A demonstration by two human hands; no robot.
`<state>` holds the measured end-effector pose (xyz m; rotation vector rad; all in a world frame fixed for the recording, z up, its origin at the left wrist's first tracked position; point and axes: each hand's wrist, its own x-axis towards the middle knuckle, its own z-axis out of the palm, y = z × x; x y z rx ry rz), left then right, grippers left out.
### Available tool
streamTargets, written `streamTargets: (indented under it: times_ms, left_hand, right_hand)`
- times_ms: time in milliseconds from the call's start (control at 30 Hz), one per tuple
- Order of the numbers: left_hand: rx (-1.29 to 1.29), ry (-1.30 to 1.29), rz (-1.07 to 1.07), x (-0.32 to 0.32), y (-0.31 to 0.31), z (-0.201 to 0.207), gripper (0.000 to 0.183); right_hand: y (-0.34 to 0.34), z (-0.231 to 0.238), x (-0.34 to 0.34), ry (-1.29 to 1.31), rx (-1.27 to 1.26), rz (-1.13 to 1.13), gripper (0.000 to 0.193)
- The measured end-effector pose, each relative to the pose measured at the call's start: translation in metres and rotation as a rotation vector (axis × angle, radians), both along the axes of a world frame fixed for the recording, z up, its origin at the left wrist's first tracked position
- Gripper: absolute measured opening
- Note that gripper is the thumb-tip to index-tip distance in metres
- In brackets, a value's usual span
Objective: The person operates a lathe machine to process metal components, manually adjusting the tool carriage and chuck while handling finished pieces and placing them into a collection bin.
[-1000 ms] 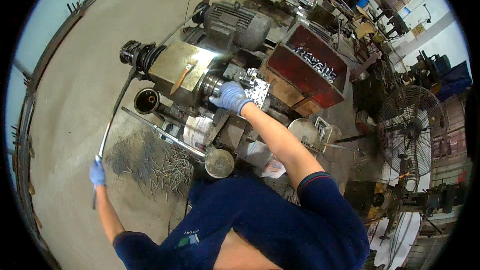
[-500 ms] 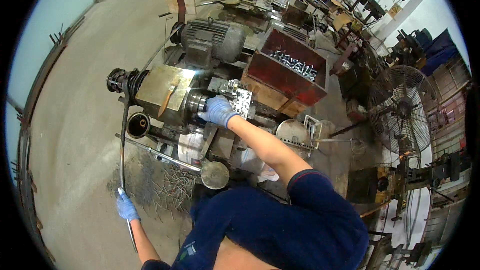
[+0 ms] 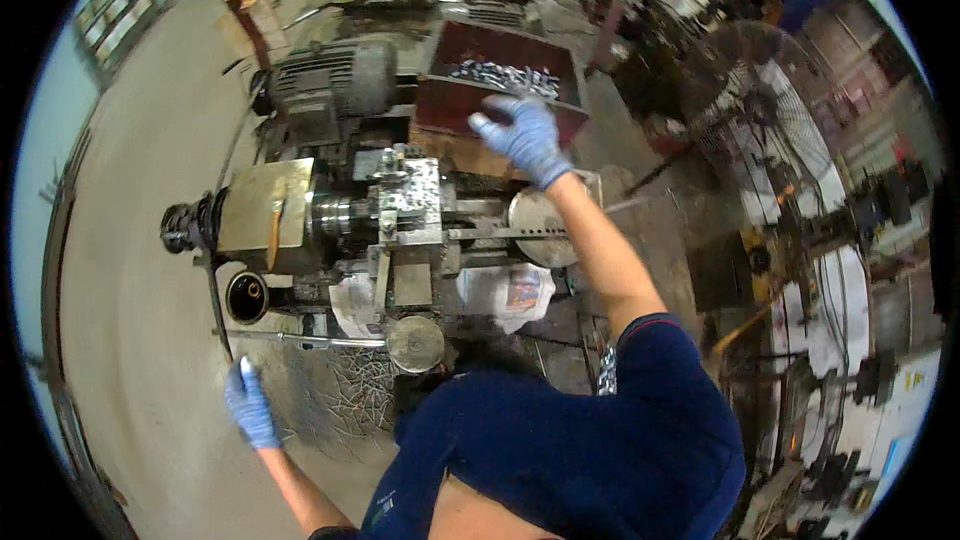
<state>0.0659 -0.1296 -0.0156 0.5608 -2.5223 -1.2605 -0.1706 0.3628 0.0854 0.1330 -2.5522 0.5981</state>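
My left hand (image 3: 251,408), in a blue-grey knit glove, is closed at the lower end of a long dark lever (image 3: 217,302) on the left of a small lathe. The grip itself is partly hidden. My right hand (image 3: 527,139), gloved alike, is raised before the near wall of a dark red metal box (image 3: 450,100). Its thumb and fingers are apart, and I see nothing between them. Inside the box lies a heap of shiny metal parts (image 3: 510,77). The lathe's spindle chuck (image 3: 335,215) and chip-covered tool slide (image 3: 412,198) are left of that hand.
A brush (image 3: 274,234) lies on the headstock cover (image 3: 240,210), with an electric motor (image 3: 335,80) behind. A dark pot (image 3: 246,297) and a round plate (image 3: 415,344) stand at the front. Metal scrap (image 3: 360,385) litters the floor. A large fan (image 3: 755,105) stands right.
My right hand has left the chuck and moved right and away to the box. My left hand stays at the lever. The whole view has shifted and turned.
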Motion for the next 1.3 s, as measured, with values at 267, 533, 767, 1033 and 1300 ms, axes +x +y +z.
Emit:
streamTargets:
  times_ms: [267,533,767,1033,1300]
  left_hand:
    - [0.252,0.088,-0.807,-0.074,0.228,0.023,0.053]
    - [0.429,0.215,-0.705,-0.059,0.302,0.007,0.034]
    - [0.265,0.322,-0.639,-0.072,0.367,0.011,0.036]
    - [0.106,0.318,-0.555,-0.079,0.439,0.033,0.036]
    - [-0.135,0.485,-0.786,-0.078,0.466,0.044,0.029]
  right_hand:
    - [-0.099,-0.069,0.202,-0.586,-2.023,0.647,0.043]
    - [-0.066,-0.085,0.229,-0.579,-2.382,0.845,0.050]
    - [0.003,-0.083,0.288,-0.434,-2.513,0.800,0.044]
    - [0.061,-0.098,0.330,-0.223,-2.495,0.898,0.045]
    - [0.144,-0.141,0.415,-0.073,-2.644,0.498,0.063]
